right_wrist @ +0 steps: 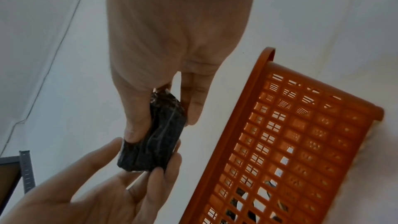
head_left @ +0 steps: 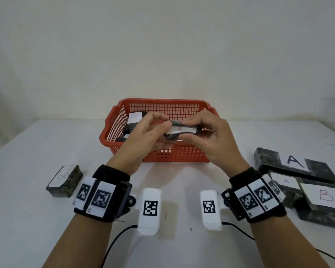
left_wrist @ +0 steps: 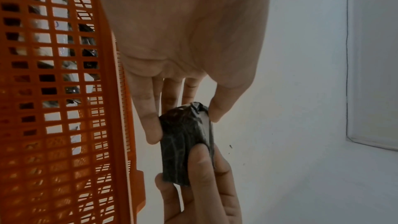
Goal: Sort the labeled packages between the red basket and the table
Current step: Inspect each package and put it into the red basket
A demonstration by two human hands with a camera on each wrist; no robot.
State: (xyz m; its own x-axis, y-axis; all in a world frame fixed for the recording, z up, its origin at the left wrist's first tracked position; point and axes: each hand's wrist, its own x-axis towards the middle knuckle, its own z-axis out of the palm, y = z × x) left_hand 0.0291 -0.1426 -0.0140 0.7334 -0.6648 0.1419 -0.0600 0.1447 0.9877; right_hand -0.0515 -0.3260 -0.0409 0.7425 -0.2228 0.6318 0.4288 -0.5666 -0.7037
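we hold one small black-wrapped package (head_left: 179,130) between both hands, just above the red basket (head_left: 112,128). our right hand (head_left: 211,138) pinches its right end, thumb on the near edge and fingers over the far edge; our left hand (head_left: 143,136) pinches the left end with thumb and fingertips. we judge the double hold is there to turn the white label up, so that the red letter, which looks like an "a", can be read before letting go.

below it in the basket lie two more packages with "a" labels (head_left: 135,116), so we take the basket as the "a" side, and this one likely goes in next.

farther out on the table (head_left: 17,219), a package marked "b" (head_left: 64,180) sits alone to the left, apparently the "b" spot. to the right a loose pile (head_left: 307,186) shows two "a" labels and one "b", which we read as the unsorted stock kept within the right hand's reach.
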